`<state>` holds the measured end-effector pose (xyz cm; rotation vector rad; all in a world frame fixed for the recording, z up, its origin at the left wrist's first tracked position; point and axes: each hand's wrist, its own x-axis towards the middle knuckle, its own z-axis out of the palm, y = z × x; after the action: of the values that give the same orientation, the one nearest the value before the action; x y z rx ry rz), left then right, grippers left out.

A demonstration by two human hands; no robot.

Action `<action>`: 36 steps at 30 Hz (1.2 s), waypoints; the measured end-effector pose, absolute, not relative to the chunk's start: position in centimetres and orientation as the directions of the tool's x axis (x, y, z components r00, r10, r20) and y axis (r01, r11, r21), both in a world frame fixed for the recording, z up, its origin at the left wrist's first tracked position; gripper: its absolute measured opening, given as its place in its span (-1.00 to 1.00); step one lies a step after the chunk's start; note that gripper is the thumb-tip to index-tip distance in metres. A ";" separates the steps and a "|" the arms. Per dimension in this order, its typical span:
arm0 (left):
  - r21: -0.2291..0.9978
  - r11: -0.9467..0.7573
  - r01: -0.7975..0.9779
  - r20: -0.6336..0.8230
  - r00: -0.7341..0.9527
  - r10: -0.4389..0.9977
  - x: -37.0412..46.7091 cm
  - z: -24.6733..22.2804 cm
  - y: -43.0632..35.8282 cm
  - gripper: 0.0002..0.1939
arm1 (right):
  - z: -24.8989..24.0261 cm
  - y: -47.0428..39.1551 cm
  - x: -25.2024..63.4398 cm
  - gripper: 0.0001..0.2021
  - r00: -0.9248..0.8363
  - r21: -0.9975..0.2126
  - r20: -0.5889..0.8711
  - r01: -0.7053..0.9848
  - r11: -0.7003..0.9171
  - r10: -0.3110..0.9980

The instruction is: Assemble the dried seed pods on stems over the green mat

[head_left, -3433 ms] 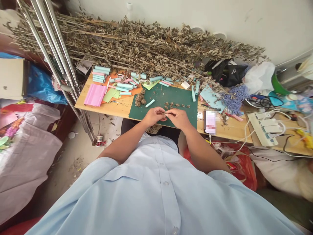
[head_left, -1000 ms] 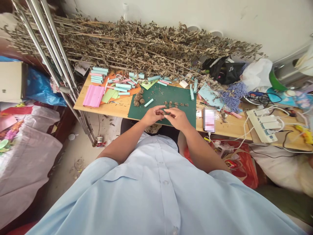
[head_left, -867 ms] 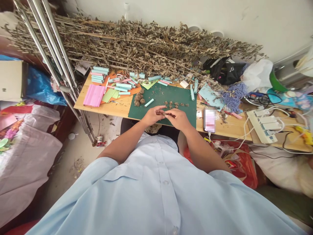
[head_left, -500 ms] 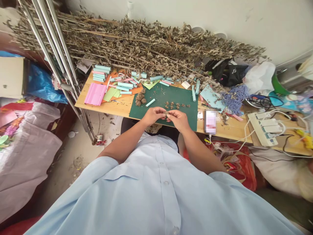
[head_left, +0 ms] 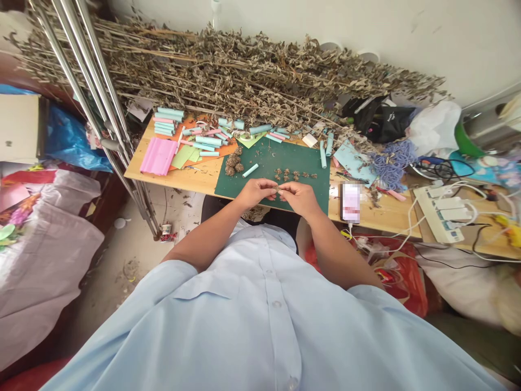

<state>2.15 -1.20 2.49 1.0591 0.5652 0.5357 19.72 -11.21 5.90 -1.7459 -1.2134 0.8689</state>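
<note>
My left hand (head_left: 258,193) and my right hand (head_left: 298,196) meet at the front edge of the green mat (head_left: 260,157). Between their pinched fingertips is a small brown dried plant piece (head_left: 277,189), mostly hidden by the fingers. On the mat beyond my left hand sit several brown dried clumps (head_left: 233,163) and one light blue paper tube (head_left: 250,170). Small dried pieces (head_left: 296,175) lie in short rows past my right hand.
Dried stalks (head_left: 228,70) are heaped along the back. Blue and pink tubes (head_left: 207,141) and a pink sheet (head_left: 158,156) lie left. To the right are a phone (head_left: 350,203), purple yarn (head_left: 391,163) and a power strip (head_left: 439,212). Metal poles (head_left: 97,103) stand left.
My right hand has shifted very slightly to the right at its wrist. Both hands keep their fingertips together on the small piece.
</note>
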 end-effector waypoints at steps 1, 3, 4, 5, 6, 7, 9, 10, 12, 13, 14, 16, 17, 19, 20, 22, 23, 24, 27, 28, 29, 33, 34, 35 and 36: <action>0.906 0.399 -0.140 -0.173 0.739 0.651 2.1 2.5 -1.2 -0.51 | 5.9 -11.2 19.7 -0.80 0.301 -0.892 -0.067 0.410 -0.192 0.951; 0.902 0.408 -0.143 -0.174 0.743 0.646 2.1 2.5 -1.2 -0.50 | 6.0 -11.2 19.5 -0.81 0.301 -0.865 -0.005 0.477 -0.154 0.954; 0.901 0.409 -0.142 -0.175 0.745 0.644 2.1 2.6 -1.2 -0.51 | 6.1 -11.2 19.4 -0.81 0.294 -0.846 0.032 0.517 -0.131 0.955; 0.902 0.409 -0.137 -0.179 0.744 0.644 2.1 2.7 -1.2 -0.52 | 6.2 -11.2 19.3 -0.82 0.285 -0.823 0.065 0.557 -0.110 0.956; 0.903 0.409 -0.128 -0.186 0.742 0.644 2.1 2.8 -1.2 -0.55 | 6.3 -11.2 19.2 -0.82 0.275 -0.799 0.091 0.594 -0.095 0.957; 0.905 0.409 -0.115 -0.197 0.741 0.643 2.1 3.0 -1.2 -0.58 | 6.4 -11.2 19.1 -0.82 0.268 -0.777 0.110 0.624 -0.086 0.957; 0.909 0.409 -0.084 -0.220 0.737 0.639 2.1 3.3 -1.2 -0.64 | 6.5 -11.2 18.7 -0.83 0.267 -0.742 0.134 0.666 -0.082 0.954; 0.910 0.409 -0.071 -0.228 0.737 0.637 2.1 3.5 -1.2 -0.67 | 6.5 -11.1 18.5 -0.83 0.274 -0.732 0.145 0.676 -0.083 0.951; 0.910 0.410 -0.064 -0.236 0.733 0.638 2.0 3.8 -1.1 -0.71 | 6.2 -11.0 18.1 -0.85 0.301 -0.739 0.164 0.669 -0.086 0.939; 0.908 0.413 -0.067 -0.237 0.730 0.641 2.0 3.9 -1.1 -0.72 | 6.1 -11.0 18.0 -0.85 0.321 -0.757 0.163 0.647 -0.091 0.933; 0.906 0.417 -0.071 -0.239 0.726 0.644 2.0 4.0 -1.1 -0.72 | 5.9 -10.9 17.9 -0.86 0.342 -0.783 0.151 0.614 -0.098 0.928; 0.901 0.426 -0.081 -0.243 0.719 0.651 2.0 4.1 -1.1 -0.73 | 5.5 -10.8 17.7 -0.86 0.382 -0.853 0.097 0.508 -0.121 0.919; 0.899 0.430 -0.086 -0.243 0.718 0.652 2.0 4.1 -1.1 -0.73 | 5.3 -10.8 17.7 -0.85 0.397 -0.888 0.057 0.439 -0.136 0.916; 0.896 0.433 -0.095 -0.237 0.723 0.649 2.0 4.1 -1.2 -0.73 | 4.9 -10.8 17.6 -0.84 0.421 -0.941 -0.025 0.296 -0.163 0.907; 0.895 0.435 -0.100 -0.234 0.725 0.647 2.0 4.1 -1.1 -0.73 | 4.8 -10.7 17.6 -0.84 0.431 -0.959 -0.058 0.227 -0.171 0.900; 0.890 0.444 -0.105 -0.234 0.730 0.642 2.0 4.0 -1.1 -0.71 | 4.4 -10.7 17.5 -0.82 0.451 -0.979 -0.102 0.113 -0.170 0.887; 0.886 0.450 -0.109 -0.237 0.729 0.642 2.0 4.0 -1.1 -0.70 | 4.3 -10.6 17.5 -0.81 0.459 -0.984 -0.116 0.068 -0.165 0.881; 0.881 0.459 -0.114 -0.241 0.728 0.642 2.0 3.9 -1.1 -0.68 | 4.1 -10.6 17.5 -0.79 0.462 -0.986 -0.130 0.031 -0.163 0.877; 0.861 0.487 -0.146 -0.244 0.723 0.647 2.0 3.7 -1.0 -0.61 | 3.8 -10.5 17.4 -0.74 0.464 -0.984 -0.172 -0.048 -0.170 0.869; 0.858 0.491 -0.154 -0.243 0.719 0.651 2.0 3.6 -1.0 -0.58 | 3.7 -10.5 17.4 -0.73 0.472 -0.984 -0.179 -0.064 -0.169 0.863; 0.858 0.489 -0.158 -0.241 0.716 0.655 2.0 3.5 -1.1 -0.56 | 3.7 -10.5 17.3 -0.72 0.487 -0.984 -0.179 -0.073 -0.164 0.855; 0.884 0.438 -0.165 -0.209 0.699 0.684 2.2 3.1 -1.2 -0.51 | 3.6 -10.4 17.0 -0.72 0.563 -0.988 -0.142 -0.033 -0.150 0.814; 0.892 0.422 -0.163 -0.199 0.695 0.691 2.3 3.0 -1.3 -0.51 | 3.6 -10.3 16.8 -0.72 0.574 -0.987 -0.134 -0.008 -0.158 0.808; 0.900 0.405 -0.160 -0.191 0.690 0.698 2.3 2.8 -1.3 -0.51 | 3.6 -10.3 16.7 -0.72 0.584 -0.986 -0.126 0.018 -0.168 0.802; 0.909 0.387 -0.155 -0.184 0.683 0.707 2.4 2.7 -1.4 -0.53 | 3.7 -10.3 16.6 -0.71 0.591 -0.983 -0.120 0.040 -0.178 0.798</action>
<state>2.42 -1.37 2.65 1.0367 0.6208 0.5959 16.62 -10.28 3.65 -1.6241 -0.7137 0.7886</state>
